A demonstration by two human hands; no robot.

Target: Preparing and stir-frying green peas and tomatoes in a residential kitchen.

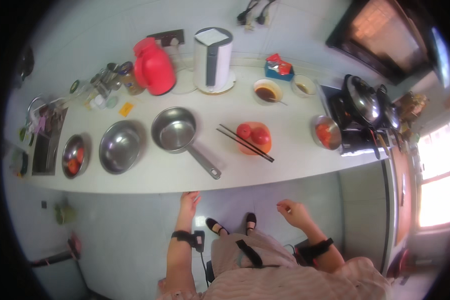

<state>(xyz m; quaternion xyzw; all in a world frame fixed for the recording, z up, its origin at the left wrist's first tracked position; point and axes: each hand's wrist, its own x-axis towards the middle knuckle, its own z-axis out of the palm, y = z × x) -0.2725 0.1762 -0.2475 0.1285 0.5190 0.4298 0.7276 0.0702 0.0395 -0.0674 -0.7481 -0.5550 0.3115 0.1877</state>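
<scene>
My left hand (pixel 189 203) is at the front edge of the white countertop (pixel 150 183), its thumb apart from the fingers and nothing seen in it. Over the floor, short of the counter, hangs my right hand (pixel 293 213), fingers loosely bent and empty. Before me stands a steel saucepan (pixel 174 129), its handle angled towards the front. Right of it, two red tomatoes (pixel 260 135) rest on an orange plate (pixel 267 149). A pair of dark chopsticks (pixel 243 142) lies across that plate. Left of the pan are a wide steel bowl (pixel 120 147) and a smaller one (pixel 75 155) holding reddish pieces.
A steel bowl of red pieces (pixel 325 132) sits beside the gas stove (pixel 350 140), which carries a lidded pan (pixel 362 99). Behind are a sauce bowl (pixel 267 92), another bowl (pixel 303 86), a white appliance (pixel 213 60), a red jug (pixel 155 69) and jars (pixel 131 80). The sink (pixel 47 146) is far left.
</scene>
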